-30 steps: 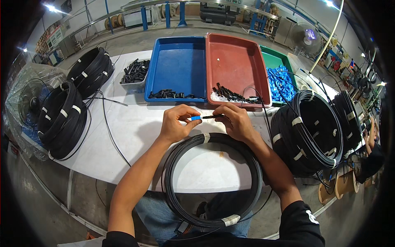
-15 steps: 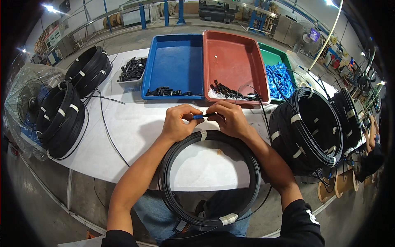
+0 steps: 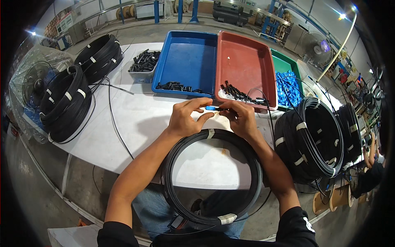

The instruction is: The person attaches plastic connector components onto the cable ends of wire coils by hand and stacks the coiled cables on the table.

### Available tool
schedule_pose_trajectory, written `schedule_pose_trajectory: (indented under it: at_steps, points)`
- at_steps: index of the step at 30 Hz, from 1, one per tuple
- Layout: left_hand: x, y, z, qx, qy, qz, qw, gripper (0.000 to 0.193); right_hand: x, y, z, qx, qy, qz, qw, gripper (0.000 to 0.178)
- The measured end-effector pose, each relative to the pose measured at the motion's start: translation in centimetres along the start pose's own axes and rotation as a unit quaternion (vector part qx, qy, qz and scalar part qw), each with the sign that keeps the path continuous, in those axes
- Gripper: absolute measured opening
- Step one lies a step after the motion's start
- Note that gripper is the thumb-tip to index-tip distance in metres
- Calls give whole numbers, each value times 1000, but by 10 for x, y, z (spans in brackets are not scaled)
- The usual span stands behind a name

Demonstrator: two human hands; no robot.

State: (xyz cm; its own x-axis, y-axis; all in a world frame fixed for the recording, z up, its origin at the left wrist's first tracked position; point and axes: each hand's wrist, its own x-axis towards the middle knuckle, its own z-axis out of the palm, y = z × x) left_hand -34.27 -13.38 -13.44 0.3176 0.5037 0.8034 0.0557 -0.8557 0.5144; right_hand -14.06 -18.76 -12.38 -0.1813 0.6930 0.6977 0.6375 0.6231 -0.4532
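My right hand [image 3: 242,118] pinches a small blue connector [image 3: 211,108] with a black rear part, held level above the table. My left hand [image 3: 190,118] is close at its left, thumb and index finger spread apart around the blue end; they do not appear to grip it. Below both hands, between my forearms, a coil of black cable [image 3: 166,173] leans over the table's front edge, bound with pale tape at top and bottom.
Ahead stand a blue tray [image 3: 189,57] and a red tray [image 3: 245,57] with black parts, and a green tray [image 3: 284,59] of blue connectors. A tub [image 3: 142,77] of black parts is left of them. Black cable coils [image 3: 68,109] stand left, more coils [image 3: 306,140] right.
My left thumb and fingers have opened away from the blue connector, which stays in my right hand. The whole view has shifted slightly, moving the trays rightward.
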Motion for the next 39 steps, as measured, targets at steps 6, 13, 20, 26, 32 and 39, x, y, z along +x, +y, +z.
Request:
schedule_pose_trajectory:
  at_steps: [6, 13, 20, 26, 32, 39]
  points:
    - [-4, -12, -5, -22, -15, -11, 1000, 36, -1, 1, 3, 6, 5, 14, 1000, 17]
    - [0, 8, -3, -67, -75, -110, 989, 45, 0, -3, 3, 4, 17, -39, 999, 14]
    - [-1, -1, 4, -49, -37, -91, 994, 39, 6, -8, 9, 21, -21, 17, 999, 15]
    - [1, 2, 10, 34, -51, -38, 997, 40, 1, -8, 12, 24, 5, 0, 1000, 17]
    - [-6, -8, -4, -30, -135, -133, 981, 65, -2, 4, 20, 110, -82, 57, 989, 20]
    - [4, 24, -147, 54, -47, -94, 993, 48, -2, 22, 1, -10, -146, -7, 989, 38]
